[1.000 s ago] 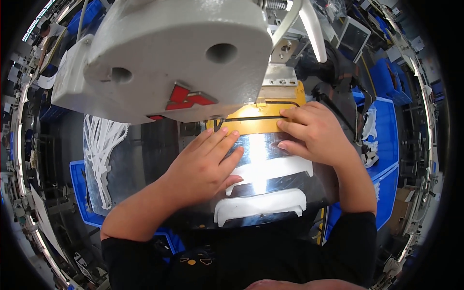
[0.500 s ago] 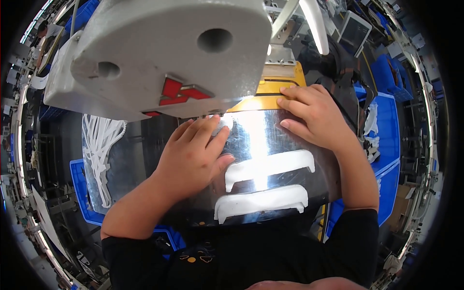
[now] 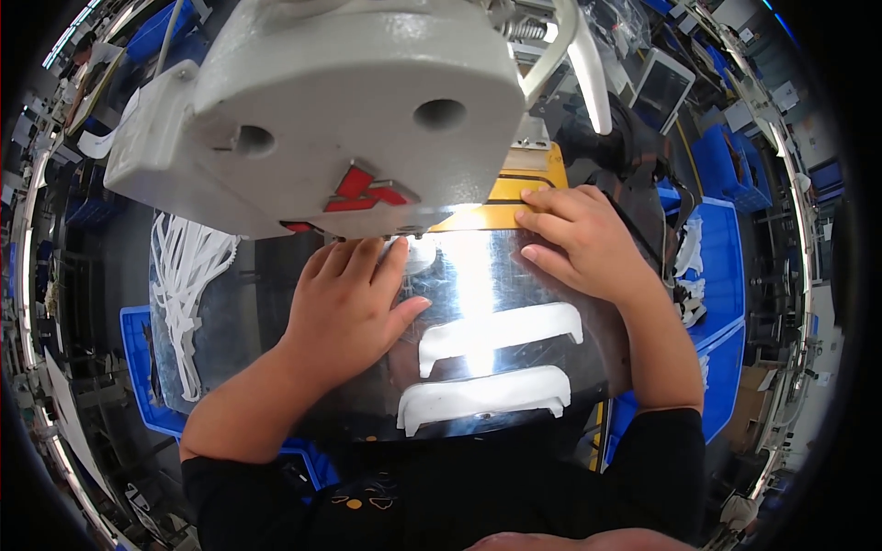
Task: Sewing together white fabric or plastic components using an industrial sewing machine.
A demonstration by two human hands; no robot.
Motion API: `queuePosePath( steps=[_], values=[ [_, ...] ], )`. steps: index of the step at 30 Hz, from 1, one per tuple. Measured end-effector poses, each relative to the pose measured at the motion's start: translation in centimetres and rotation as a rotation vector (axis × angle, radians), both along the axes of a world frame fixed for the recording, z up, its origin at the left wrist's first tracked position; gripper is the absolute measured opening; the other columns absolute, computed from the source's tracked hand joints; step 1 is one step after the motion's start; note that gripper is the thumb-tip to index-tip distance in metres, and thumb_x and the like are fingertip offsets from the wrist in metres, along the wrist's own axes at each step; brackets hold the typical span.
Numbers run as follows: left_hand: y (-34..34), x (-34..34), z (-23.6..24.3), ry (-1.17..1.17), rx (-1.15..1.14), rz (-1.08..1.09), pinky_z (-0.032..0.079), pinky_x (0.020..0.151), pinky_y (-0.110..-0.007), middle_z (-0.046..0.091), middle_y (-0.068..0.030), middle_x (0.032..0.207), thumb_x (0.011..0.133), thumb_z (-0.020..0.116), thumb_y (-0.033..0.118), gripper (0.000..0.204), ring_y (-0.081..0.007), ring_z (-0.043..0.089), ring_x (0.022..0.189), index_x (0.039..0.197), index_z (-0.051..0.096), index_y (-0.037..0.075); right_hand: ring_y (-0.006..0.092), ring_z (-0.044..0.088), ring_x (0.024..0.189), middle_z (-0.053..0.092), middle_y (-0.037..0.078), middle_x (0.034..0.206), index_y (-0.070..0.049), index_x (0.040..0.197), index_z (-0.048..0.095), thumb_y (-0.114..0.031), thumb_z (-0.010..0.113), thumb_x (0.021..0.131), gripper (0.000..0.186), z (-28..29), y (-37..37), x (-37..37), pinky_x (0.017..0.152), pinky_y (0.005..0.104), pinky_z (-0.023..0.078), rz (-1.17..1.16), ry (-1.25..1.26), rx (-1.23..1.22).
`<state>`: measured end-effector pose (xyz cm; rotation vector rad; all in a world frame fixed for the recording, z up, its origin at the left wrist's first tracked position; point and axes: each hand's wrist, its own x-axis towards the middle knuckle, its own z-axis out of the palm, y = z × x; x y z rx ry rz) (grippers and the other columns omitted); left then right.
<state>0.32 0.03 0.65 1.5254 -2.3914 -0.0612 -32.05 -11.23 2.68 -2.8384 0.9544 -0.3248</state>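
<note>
Both hands work at the front of a large pale grey sewing machine head (image 3: 303,138). My left hand (image 3: 349,298) lies palm down on the shiny metal table plate (image 3: 473,280), fingers stretched towards the underside of the head and thumb held apart. Beside its index fingertip shows a small whitish patch (image 3: 423,255), too unclear to name. My right hand (image 3: 583,241) rests its fingertips on the right side of a flat yellow plate (image 3: 505,217), its thumb spread below. Two white, bracket-shaped pieces (image 3: 501,332) lie nearer me, one before the other. The machine head hides whatever is under it.
A bundle of white strips (image 3: 186,285) hangs over the table's left part. Blue bins stand on the left (image 3: 138,367) and right (image 3: 730,257), the right one holding white pieces. A white lever (image 3: 593,83) and a small screen (image 3: 661,90) are at the back right.
The whole view has shifted slightly. My left fingers lie closer together, and their tips reach to the lower edge of the machine head. My right hand stays on the yellow plate.
</note>
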Motion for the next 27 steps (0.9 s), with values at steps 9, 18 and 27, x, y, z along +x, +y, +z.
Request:
queuePosePath(
  steps=[9, 18, 27],
  values=[
    [0.0, -0.1, 0.0, -0.010, -0.024, 0.024, 0.052, 0.108, -0.050, 0.064, -0.0188, 0.141, 0.095, 0.080, 0.046, 0.065, -0.0382, 0.064, 0.128, 0.141, 0.066, 0.003, 0.0299, 0.070, 0.112, 0.073, 0.011, 0.132, -0.011, 0.120, 0.077, -0.035, 0.075, 0.098, 0.033, -0.1, 0.2, 0.1, 0.102, 0.0447, 0.049, 0.021, -0.011, -0.016],
    [0.1, 0.1, 0.1, -0.025, 0.028, 0.027, 0.051, 0.109, -0.051, 0.062, -0.0223, 0.140, 0.095, 0.079, 0.048, 0.068, -0.0412, 0.063, 0.127, 0.143, 0.065, 0.002, 0.0282, 0.069, 0.116, 0.072, 0.009, 0.132, -0.012, 0.120, 0.077, -0.032, 0.078, 0.095, 0.032, 0.1, 0.9, 0.6, 0.103, 0.0449, 0.049, 0.032, -0.001, -0.013],
    [-0.1, 0.1, 0.0, -0.044, 0.013, 0.024, 0.048, 0.112, -0.053, 0.061, -0.0251, 0.141, 0.094, 0.080, 0.046, 0.072, -0.0448, 0.061, 0.128, 0.144, 0.060, -0.002, 0.0236, 0.066, 0.129, 0.071, 0.005, 0.137, -0.013, 0.124, 0.076, -0.028, 0.082, 0.093, 0.035, -0.2, 1.1, 1.0, 0.105, 0.0447, 0.047, 0.062, -0.038, 0.022]
  ],
)
